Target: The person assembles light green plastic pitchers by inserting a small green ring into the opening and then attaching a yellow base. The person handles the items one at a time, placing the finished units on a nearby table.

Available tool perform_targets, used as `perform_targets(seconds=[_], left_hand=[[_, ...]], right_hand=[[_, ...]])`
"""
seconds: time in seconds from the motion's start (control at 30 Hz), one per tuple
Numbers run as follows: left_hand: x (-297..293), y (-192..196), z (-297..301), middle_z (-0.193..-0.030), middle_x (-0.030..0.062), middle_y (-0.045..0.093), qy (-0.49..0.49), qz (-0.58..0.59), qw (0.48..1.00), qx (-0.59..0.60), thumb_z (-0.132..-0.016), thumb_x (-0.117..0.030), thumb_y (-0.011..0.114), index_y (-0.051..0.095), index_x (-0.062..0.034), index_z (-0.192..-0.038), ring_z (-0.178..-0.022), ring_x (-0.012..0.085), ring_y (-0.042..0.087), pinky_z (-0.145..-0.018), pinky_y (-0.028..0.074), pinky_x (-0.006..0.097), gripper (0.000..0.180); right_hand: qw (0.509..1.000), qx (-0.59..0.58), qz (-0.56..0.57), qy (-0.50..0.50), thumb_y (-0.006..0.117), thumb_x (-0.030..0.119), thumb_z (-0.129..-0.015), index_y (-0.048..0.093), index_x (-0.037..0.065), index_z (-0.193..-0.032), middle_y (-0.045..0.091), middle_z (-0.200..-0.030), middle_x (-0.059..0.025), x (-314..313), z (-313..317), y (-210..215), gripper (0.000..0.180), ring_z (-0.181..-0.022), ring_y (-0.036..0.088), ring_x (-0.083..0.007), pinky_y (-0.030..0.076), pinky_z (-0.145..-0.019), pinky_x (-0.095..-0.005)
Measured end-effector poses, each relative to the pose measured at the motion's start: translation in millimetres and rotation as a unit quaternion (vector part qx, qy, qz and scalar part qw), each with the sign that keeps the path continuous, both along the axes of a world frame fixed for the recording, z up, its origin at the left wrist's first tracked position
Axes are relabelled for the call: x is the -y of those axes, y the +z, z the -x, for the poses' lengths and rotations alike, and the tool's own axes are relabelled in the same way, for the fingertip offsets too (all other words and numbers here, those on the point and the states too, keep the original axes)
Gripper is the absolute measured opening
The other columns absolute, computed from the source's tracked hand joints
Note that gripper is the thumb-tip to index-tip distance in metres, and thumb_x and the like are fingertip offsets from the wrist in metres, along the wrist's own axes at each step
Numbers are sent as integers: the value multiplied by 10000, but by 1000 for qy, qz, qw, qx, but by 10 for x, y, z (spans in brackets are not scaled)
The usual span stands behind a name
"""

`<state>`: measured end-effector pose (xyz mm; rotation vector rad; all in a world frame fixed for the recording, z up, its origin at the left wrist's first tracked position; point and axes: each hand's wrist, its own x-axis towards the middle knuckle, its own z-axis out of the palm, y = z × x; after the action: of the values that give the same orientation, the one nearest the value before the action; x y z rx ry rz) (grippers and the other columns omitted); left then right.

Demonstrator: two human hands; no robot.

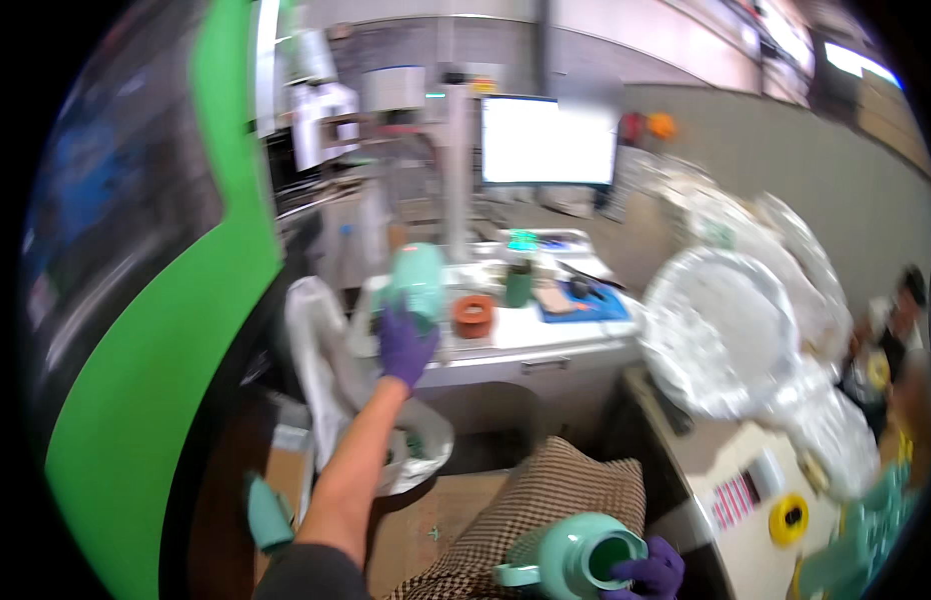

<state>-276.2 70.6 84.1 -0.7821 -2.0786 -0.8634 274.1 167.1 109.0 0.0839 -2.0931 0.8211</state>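
My left hand (402, 345), in a purple glove, reaches out over the near left edge of the white table. Its fingers close around the lower part of a mint-green jug (419, 278); motion blurs both. Close to my lap, my right hand (654, 572), also gloved in purple, grips a second mint-green jug (571, 560) at its round open mouth. That jug has a handle on its left side, and its lower part is cut off by the picture edge. An orange-brown roll of tape (474, 315) sits just right of the far jug.
The white table (526, 338) also bears a dark green cylinder (519, 284) and a blue mat (586, 305). A monitor (548, 142) stands behind. Plastic-wrapped bundles (726, 330) and more mint-green jugs (866, 535) are at right. A green machine panel (146, 370) borders the left.
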Motion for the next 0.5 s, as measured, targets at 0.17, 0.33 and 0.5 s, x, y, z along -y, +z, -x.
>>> perform_targets(seconds=[0.17, 0.33, 0.5], left_hand=[[603, 586, -1763, -1530, 188, 459, -433, 32, 880, 191, -914, -277, 709, 350, -5, -1555, -1389, 329, 467, -1176, 353, 458, 784], [715, 995, -3126, -1387, 209, 592, -642, 215, 717, 170, -859, -413, 746, 537, -20, -1434, -1253, 423, 576, -1124, 413, 532, 727], [793, 1063, -2800, -1313, 203, 637, -567, 277, 776, -11, -819, -509, 757, 557, 5, -1396, -1170, 438, 610, -1026, 472, 537, 798]], right_hand=[[995, -63, -10, 71, 832, 335, -829, 750, 149, -1167, 531, -741, -15, 221, 433, 64, 394, -675, 527, -223, 427, -674, -363], [992, -89, 7, 86, 841, 322, -829, 719, 100, -1168, 627, -872, -85, 397, 546, 237, 423, -806, 613, -312, 488, -723, -420], [974, -70, 200, 75, 826, 298, -854, 697, 87, -1216, 657, -922, -78, 413, 343, 124, 438, -886, 632, -283, 496, -786, -435]])
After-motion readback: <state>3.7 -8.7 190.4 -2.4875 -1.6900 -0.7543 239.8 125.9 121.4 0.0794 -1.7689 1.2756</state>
